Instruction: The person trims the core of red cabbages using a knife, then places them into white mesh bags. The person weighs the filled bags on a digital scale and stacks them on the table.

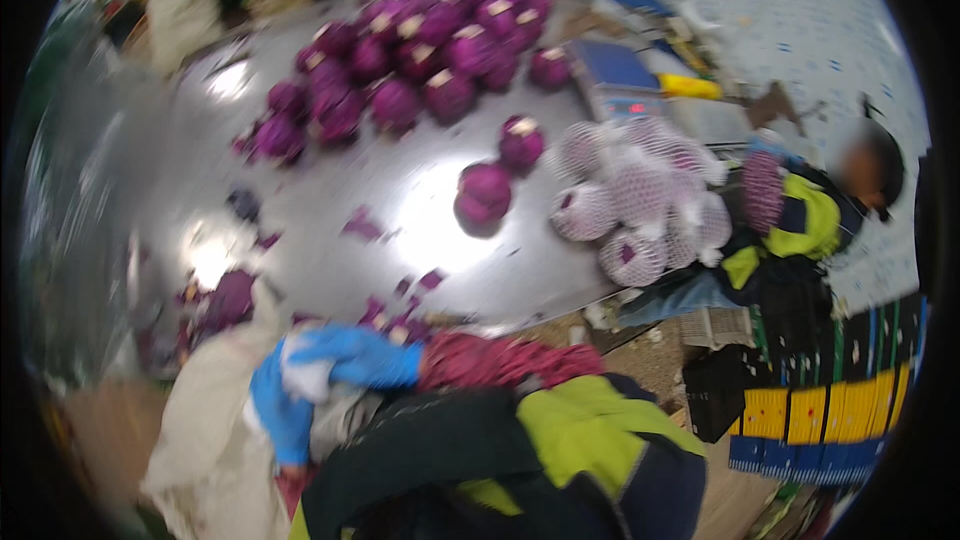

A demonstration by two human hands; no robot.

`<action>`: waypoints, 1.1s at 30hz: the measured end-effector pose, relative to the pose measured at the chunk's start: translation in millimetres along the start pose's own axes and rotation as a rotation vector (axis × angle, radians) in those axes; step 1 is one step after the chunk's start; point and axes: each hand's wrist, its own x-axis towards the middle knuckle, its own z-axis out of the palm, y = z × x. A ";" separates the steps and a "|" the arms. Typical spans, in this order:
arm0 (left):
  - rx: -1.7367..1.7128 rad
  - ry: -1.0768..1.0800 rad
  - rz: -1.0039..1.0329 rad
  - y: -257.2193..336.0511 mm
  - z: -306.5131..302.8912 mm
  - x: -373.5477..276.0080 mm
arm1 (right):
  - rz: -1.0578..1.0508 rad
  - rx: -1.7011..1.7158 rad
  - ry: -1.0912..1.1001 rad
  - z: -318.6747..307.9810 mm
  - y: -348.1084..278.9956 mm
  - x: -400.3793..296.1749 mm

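My left hand (279, 405) and my right hand (352, 358), both in blue gloves, come together at the near left edge of the metal table (322, 195). Between them is a bunched white thing (307, 375), blurred, perhaps foam netting; both hands are on it. Beyond them, a heap of red cabbages (442, 30) covers the table's far side. Two loose heads, one a red cabbage (484, 195), lie nearer the middle. Cabbages in white foam nets (637, 191) are piled at the right, beside a digital scale (615, 79). Cut purple leaves (364, 223) lie scattered about.
A cream woven sack (217, 412) hangs at the near left, beside cabbage trimmings (229, 300). Clear plastic sheeting (90, 202) is at the far left. A co-worker (810, 217) is at the right. Stacked yellow, blue and black crates (825, 412) stand at the lower right.
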 end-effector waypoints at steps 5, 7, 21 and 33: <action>0.104 0.066 -0.123 -33.7 0.2 -1.4 | 0.245 -0.759 0.053 -110.2 -1.5 -29.5; 0.089 0.054 -0.153 -34.1 -3.2 -8.8 | 0.582 -1.027 0.099 -153.0 2.0 -36.9; -0.048 0.175 -0.359 -26.0 20.5 -8.8 | -0.049 -0.146 -0.196 -37.0 -0.8 27.5; 0.247 0.161 -0.072 18.0 5.5 5.9 | 0.150 -0.173 0.044 -9.7 20.7 51.1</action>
